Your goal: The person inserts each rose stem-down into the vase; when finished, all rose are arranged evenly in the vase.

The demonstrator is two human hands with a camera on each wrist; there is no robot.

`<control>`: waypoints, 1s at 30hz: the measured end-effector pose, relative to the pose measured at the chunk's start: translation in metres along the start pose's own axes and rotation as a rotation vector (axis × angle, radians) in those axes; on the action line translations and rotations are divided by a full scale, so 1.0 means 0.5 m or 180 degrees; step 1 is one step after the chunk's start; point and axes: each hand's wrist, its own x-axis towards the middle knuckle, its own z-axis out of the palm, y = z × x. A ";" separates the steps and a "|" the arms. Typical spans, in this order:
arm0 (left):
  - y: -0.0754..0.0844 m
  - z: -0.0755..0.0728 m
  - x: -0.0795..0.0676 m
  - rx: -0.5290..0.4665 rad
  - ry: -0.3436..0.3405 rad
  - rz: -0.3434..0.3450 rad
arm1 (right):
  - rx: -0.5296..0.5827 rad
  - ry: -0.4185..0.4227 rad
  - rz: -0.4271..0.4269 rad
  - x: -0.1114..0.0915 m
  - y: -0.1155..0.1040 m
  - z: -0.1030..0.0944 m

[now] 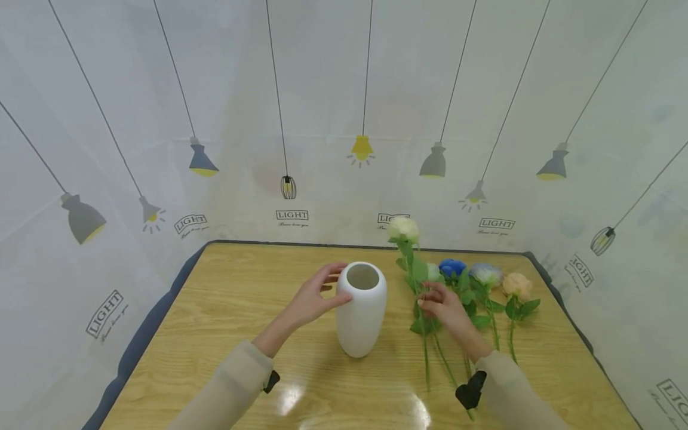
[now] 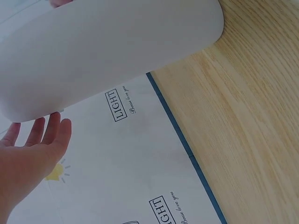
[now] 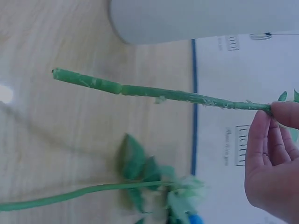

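A tall white vase [image 1: 361,325] stands upright on the wooden table, its round mouth facing up. My left hand [image 1: 317,295] holds it near the rim, thumb on the near side and fingers round the far side; the left wrist view shows the fingertips [image 2: 53,119] against the vase. To the right of the vase, my right hand [image 1: 443,307] pinches the green stem [image 3: 159,93] of a white artificial rose [image 1: 403,230]. That rose is raised, bloom up, and its cut stem end hangs above the table.
Several more artificial flowers lie on the right of the table [image 1: 258,298]: a blue one [image 1: 451,267], a pale bluish one [image 1: 486,275], a peach one [image 1: 518,285] and a partly hidden whitish one [image 1: 432,272]. A printed fabric backdrop [image 1: 322,107] surrounds the table.
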 end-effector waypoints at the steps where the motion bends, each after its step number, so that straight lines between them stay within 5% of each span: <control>1: 0.000 0.000 0.000 -0.0008 -0.0003 0.0000 | 0.0015 -0.0014 -0.0058 0.001 -0.010 -0.002; 19: -0.003 -0.003 0.000 0.0008 -0.0043 -0.0037 | 0.0020 0.0064 -0.1110 0.001 -0.208 -0.019; 30: -0.005 -0.003 0.000 -0.0012 -0.0070 -0.0047 | 0.0414 -0.0031 -0.1214 0.000 -0.256 0.010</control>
